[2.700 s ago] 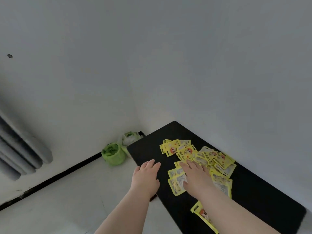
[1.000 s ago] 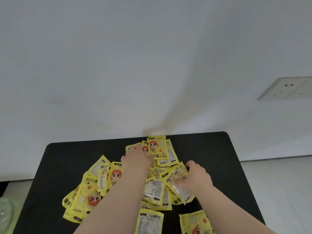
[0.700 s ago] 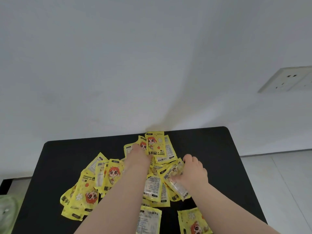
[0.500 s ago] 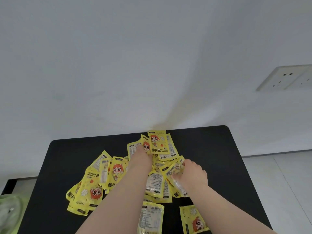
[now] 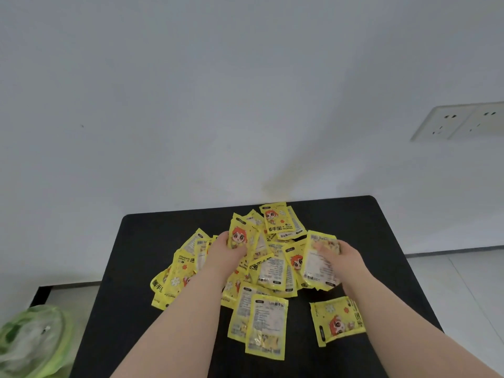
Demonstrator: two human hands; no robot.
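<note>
Grip first: on my feed from the head cam the left hand (image 5: 227, 251) is closed on a cartoon-face packet (image 5: 241, 236), fingers curled in behind it so it stands tilted up with the red-haired face toward the camera; the right hand (image 5: 347, 259) is clamped on a print-side packet (image 5: 317, 261), fingertips (image 5: 326, 245) hooked over its top edge and the pale text side facing up. I can't make out either thumb from here.

Both packets are right at the heap: the pile of yellow packets (image 5: 272, 268) sits in the middle of the black table (image 5: 141, 241), overlapping every which way, some face up, some text side up; the left hand's packet is over the middle of it, the right hand's packet is at its right edge, touching the neighbours.

Nearer the camera, two overlapped packets (image 5: 263, 323) lie text side up between the forearms; a loose packet (image 5: 338, 320) lies face up just under the right wrist, apart from the heap.

Other stuff: the table butts up to a white wall (image 5: 191, 105); a double wall socket (image 5: 463, 120) is off to the right; a green bag (image 5: 32, 342) sits on the floor by the table's left side, blurry at the frame edge.
</note>
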